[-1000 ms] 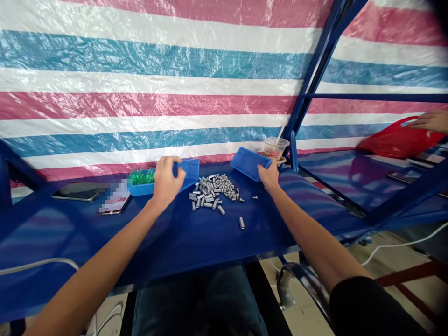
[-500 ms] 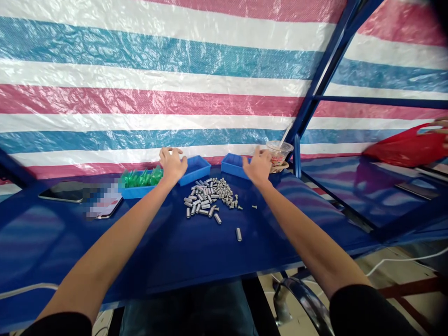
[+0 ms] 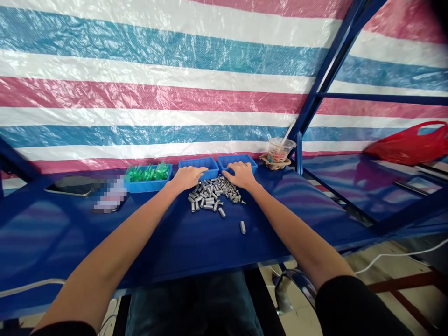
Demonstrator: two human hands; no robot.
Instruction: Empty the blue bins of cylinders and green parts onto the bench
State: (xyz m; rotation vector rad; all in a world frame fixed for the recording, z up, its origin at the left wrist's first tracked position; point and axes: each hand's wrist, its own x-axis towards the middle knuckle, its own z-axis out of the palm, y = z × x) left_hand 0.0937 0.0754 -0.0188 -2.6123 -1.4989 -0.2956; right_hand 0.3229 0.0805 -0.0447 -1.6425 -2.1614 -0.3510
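My left hand (image 3: 189, 178) is at the near edge of an empty blue bin (image 3: 199, 163), fingers reaching toward the heap. Just right of it, my right hand (image 3: 242, 175) lies over the front of a second blue bin (image 3: 250, 161), its fingers apart and nothing seen in them. Between and below the hands is a pile of metal cylinders (image 3: 209, 201) and smaller screw-like pieces (image 3: 231, 190). One single cylinder (image 3: 243, 227) lies apart, nearer the table's front edge.
A blue bin of green pieces (image 3: 149, 185) stands to the left, beside a phone (image 3: 68, 185) and a partly blurred one. A plastic cup (image 3: 280, 149) with a straw stands at the back right. Farther right lies a red bag (image 3: 408, 143).
Both hands have come down and inward to the heap. The two blue bins now sit side by side. The person's hand at the red bag is gone from view.
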